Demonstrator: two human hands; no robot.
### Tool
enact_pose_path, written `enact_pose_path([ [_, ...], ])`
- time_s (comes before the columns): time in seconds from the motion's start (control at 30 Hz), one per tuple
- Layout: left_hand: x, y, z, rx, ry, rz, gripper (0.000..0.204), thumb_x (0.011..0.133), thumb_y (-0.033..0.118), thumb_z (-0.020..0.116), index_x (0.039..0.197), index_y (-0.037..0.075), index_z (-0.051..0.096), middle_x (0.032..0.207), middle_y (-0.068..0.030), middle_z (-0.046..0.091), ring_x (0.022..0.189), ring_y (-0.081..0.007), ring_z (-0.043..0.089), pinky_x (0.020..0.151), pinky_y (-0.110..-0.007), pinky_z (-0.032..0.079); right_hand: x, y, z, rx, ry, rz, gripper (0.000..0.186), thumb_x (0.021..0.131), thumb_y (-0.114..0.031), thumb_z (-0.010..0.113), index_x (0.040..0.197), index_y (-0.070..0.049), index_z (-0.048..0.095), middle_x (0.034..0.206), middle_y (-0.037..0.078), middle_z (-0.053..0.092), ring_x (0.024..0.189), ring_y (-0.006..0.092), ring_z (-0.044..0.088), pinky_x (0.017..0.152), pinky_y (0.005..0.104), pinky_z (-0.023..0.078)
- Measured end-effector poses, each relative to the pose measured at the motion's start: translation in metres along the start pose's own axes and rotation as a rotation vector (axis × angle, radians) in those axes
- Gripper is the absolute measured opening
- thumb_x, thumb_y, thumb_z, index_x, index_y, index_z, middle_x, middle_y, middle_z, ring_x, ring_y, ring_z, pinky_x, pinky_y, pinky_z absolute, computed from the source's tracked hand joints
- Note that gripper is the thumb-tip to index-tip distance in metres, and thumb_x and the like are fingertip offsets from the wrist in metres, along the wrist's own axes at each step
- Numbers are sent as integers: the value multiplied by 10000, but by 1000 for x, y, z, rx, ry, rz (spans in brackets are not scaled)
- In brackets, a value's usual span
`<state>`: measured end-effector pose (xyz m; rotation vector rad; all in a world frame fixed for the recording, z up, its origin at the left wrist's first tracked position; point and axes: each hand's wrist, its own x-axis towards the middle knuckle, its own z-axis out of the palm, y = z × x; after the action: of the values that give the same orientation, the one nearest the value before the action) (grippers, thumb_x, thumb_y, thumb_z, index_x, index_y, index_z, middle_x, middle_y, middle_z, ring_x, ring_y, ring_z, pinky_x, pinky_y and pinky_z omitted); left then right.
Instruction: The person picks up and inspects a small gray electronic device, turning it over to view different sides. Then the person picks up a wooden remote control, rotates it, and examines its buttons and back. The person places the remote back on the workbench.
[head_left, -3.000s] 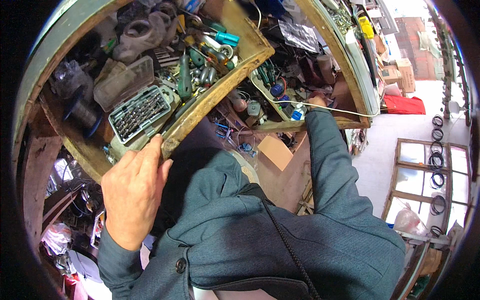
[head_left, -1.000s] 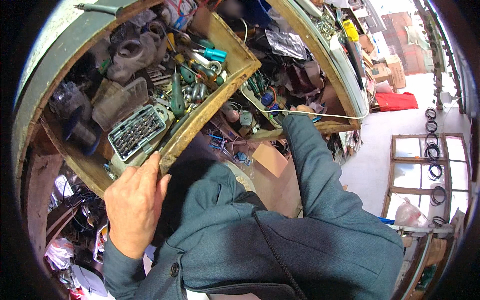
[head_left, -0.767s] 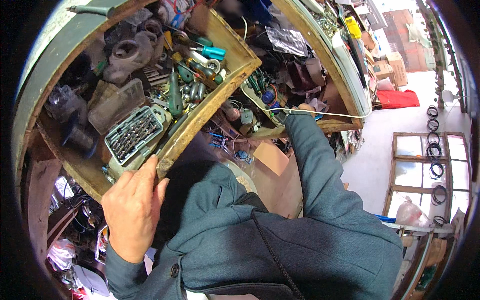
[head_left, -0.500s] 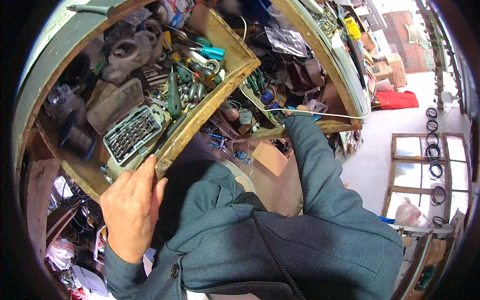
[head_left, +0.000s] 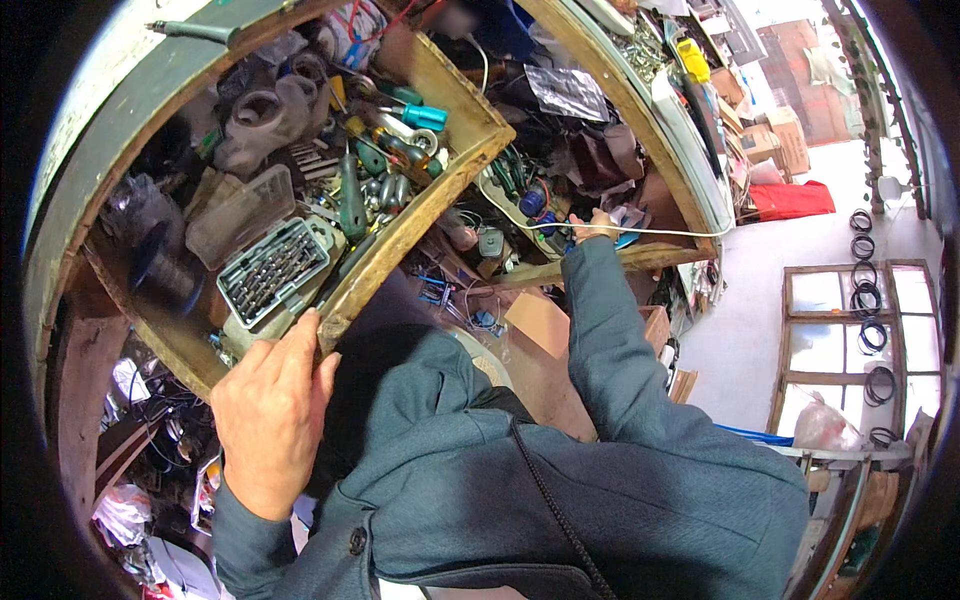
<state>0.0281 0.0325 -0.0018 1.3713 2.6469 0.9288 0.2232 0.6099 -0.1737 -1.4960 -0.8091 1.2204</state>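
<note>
My left hand [head_left: 270,420] is closed on the front board of a wooden drawer [head_left: 420,215] pulled out at the left. Just past its fingertips lies a grey case of drill bits [head_left: 275,272] with its clear lid [head_left: 238,215] raised. A dark green-handled screwdriver [head_left: 352,205] and a teal-handled one [head_left: 418,117] lie among metal parts and tape rolls [head_left: 252,112]. My right hand [head_left: 595,228] reaches into a second drawer [head_left: 665,252] on the right, fingers apart, by a white cable [head_left: 660,232] and something blue [head_left: 627,240]. Its fingertips partly merge with the clutter.
A dark-handled tool [head_left: 195,32] rests on the bench top above the drawers. Below the drawers stands an open cardboard box [head_left: 540,322]. Red cloth [head_left: 790,200] and cardboard boxes [head_left: 788,140] are at the far right. Black coils [head_left: 865,297] hang by a window.
My right hand has come further into view over the right drawer, its fingers now spread. My left hand keeps its hold on the left drawer. The view has shifted slightly.
</note>
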Motion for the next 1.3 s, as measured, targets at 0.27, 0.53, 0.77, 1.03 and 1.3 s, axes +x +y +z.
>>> enact_pose_path([
  [0.27,0,-2,2,-2,-14,0,510,783,95,790,1263,24,631,843,-132,655,743,-291,624,652,-398,509,-94,28,-10,-174,-333,-204,257,936,-30,603,1187,-7,654,921,121,685,754,203,653,664,364,583],
  [0.53,4,0,1,-16,-24,-11,518,772,76,797,1261,24,636,840,-141,653,742,-294,629,656,-397,512,-7,-32,12,-1305,-339,-1234,284,826,-26,498,987,-27,732,954,240,711,939,413,681,873,439,543],
  [0.77,5,-2,2,36,-17,-18,538,708,93,825,1218,41,662,813,-104,639,719,-263,634,631,-384,519,112,-21,-25,-1844,-424,-1193,244,760,-102,640,967,2,714,997,279,692,975,456,666,856,533,535],
  [1.03,9,0,-2,14,-81,-48,555,686,90,833,1214,34,674,838,-100,653,741,-248,637,655,-372,517,168,-8,-9,-1601,-46,-897,199,799,-180,667,925,-46,744,967,203,720,885,395,703,799,457,565],
  [1.3,14,2,-9,-8,-194,-106,576,668,80,836,1216,11,673,890,-133,682,790,-269,658,687,-372,523,236,-23,-18,-1363,-529,-778,280,850,-242,663,1080,-95,726,1041,149,724,916,334,713,810,427,576],
])
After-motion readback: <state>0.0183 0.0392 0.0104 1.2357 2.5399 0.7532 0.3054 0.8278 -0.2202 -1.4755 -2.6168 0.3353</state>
